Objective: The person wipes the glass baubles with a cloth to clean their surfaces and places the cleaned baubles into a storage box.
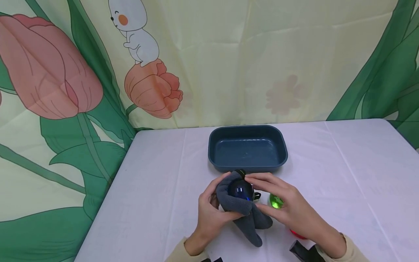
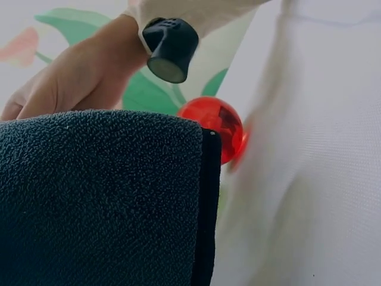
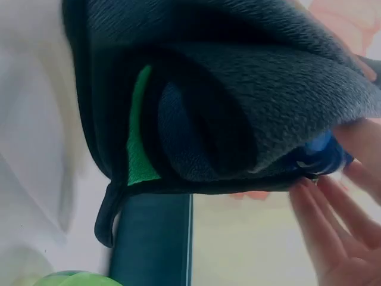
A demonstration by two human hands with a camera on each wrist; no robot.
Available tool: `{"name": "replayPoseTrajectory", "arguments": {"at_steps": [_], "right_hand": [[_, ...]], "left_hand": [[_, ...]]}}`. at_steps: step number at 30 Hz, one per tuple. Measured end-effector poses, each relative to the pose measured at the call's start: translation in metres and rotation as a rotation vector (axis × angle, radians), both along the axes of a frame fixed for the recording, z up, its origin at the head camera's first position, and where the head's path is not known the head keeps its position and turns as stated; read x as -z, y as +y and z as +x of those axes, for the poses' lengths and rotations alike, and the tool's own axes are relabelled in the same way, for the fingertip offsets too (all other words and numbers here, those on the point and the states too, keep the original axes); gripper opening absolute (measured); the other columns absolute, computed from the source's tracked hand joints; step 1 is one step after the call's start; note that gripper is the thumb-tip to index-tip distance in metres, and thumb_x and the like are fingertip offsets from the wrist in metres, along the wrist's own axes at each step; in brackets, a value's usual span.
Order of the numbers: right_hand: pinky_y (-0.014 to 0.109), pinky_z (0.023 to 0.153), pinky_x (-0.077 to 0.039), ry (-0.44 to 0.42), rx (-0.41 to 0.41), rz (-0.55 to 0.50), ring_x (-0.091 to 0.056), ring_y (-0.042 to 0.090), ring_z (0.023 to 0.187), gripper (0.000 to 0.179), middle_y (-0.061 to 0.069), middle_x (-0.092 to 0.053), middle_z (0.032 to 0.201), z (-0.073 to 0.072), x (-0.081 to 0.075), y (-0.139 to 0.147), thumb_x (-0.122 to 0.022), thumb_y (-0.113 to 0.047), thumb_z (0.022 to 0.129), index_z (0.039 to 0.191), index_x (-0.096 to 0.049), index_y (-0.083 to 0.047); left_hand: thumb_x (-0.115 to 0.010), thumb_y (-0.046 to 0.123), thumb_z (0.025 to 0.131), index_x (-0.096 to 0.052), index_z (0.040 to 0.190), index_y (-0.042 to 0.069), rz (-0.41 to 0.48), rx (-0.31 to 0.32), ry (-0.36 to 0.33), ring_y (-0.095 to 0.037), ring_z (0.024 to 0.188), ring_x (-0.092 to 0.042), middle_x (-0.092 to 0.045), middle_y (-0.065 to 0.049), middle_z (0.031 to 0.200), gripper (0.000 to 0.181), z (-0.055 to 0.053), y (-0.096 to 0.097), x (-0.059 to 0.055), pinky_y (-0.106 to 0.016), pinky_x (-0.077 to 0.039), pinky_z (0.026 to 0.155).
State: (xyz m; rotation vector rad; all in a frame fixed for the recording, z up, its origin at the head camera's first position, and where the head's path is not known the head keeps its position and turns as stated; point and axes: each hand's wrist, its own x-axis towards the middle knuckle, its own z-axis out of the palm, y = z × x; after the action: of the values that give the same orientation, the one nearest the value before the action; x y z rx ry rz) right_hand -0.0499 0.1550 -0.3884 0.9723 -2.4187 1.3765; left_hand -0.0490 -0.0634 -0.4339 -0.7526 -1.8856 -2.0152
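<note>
In the head view my left hand (image 1: 211, 213) grips a dark grey towel (image 1: 234, 200) wrapped partly round a shiny blue ball (image 1: 240, 189). My right hand (image 1: 288, 203) pinches the towel and ball from the other side, fingertips near the ball's top and thumb lower down. The towel's loose end hangs below. In the right wrist view, the towel (image 3: 297, 95) shows a black border, a hanging loop and a green patch; the blue ball (image 3: 321, 152) peeks out beside the right fingers (image 3: 318, 223). The left palm is hidden behind the towel.
A dark blue rectangular tray (image 1: 247, 168) stands behind the hands on the white-covered table (image 1: 157, 203). A green ball (image 1: 276, 201) and a red ball (image 1: 298, 234) lie by the right hand, partly hidden by it. A printed curtain (image 1: 229, 72) hangs behind the table.
</note>
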Motion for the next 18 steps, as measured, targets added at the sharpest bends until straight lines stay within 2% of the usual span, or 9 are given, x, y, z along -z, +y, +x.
{"name": "replayPoseTrajectory", "arguments": {"at_steps": [3, 5, 8, 16, 18], "right_hand": [[0.009, 0.091, -0.049, 0.082, -0.006, 0.010, -0.058, 0.006, 0.120, 0.058, 0.000, -0.059, 0.134, -0.0005, -0.0002, -0.0001, -0.083, -0.015, 0.080, 0.134, -0.062, -0.017], [0.008, 0.093, -0.048, 0.111, -0.021, 0.011, -0.056, 0.006, 0.124, 0.048, 0.000, -0.060, 0.134, -0.0010, 0.0008, -0.0005, -0.074, -0.030, 0.088, 0.133, -0.063, -0.016], [0.010, 0.098, -0.046, 0.124, -0.041, 0.012, -0.054, 0.006, 0.127, 0.047, 0.000, -0.060, 0.135, -0.0012, 0.0030, -0.0006, -0.060, -0.042, 0.094, 0.132, -0.065, -0.015], [0.011, 0.100, -0.045, 0.116, -0.054, 0.001, -0.054, 0.007, 0.127, 0.047, 0.002, -0.059, 0.135, -0.0006, 0.0040, -0.0015, -0.060, -0.041, 0.095, 0.132, -0.064, -0.013], [0.012, 0.100, -0.045, 0.119, -0.047, 0.004, -0.054, 0.008, 0.126, 0.044, 0.003, -0.059, 0.135, -0.0002, 0.0039, -0.0019, -0.066, -0.032, 0.093, 0.132, -0.064, -0.012]], "left_hand": [[-0.084, -0.014, 0.067, -0.050, 0.141, 0.001, 0.003, -0.002, -0.005, -0.022, 0.116, -0.065, -0.060, -0.023, 0.131, 0.083, 0.0003, -0.0002, -0.0005, -0.033, -0.054, 0.098], [-0.084, -0.014, 0.067, -0.050, 0.140, 0.001, 0.004, -0.002, -0.008, -0.022, 0.116, -0.065, -0.060, -0.023, 0.131, 0.082, 0.0005, -0.0001, -0.0006, -0.033, -0.054, 0.098], [-0.084, -0.014, 0.067, -0.051, 0.140, 0.001, 0.007, 0.000, -0.017, -0.022, 0.117, -0.064, -0.060, -0.023, 0.131, 0.082, 0.0009, 0.0003, -0.0005, -0.033, -0.053, 0.099], [-0.083, -0.013, 0.068, -0.050, 0.141, 0.002, 0.013, 0.002, -0.018, -0.023, 0.117, -0.064, -0.059, -0.023, 0.132, 0.082, 0.0020, 0.0001, -0.0011, -0.033, -0.052, 0.100], [-0.084, -0.013, 0.068, -0.050, 0.141, 0.002, 0.011, 0.001, -0.014, -0.023, 0.117, -0.064, -0.059, -0.023, 0.133, 0.082, 0.0022, 0.0001, -0.0011, -0.034, -0.052, 0.100]]}}
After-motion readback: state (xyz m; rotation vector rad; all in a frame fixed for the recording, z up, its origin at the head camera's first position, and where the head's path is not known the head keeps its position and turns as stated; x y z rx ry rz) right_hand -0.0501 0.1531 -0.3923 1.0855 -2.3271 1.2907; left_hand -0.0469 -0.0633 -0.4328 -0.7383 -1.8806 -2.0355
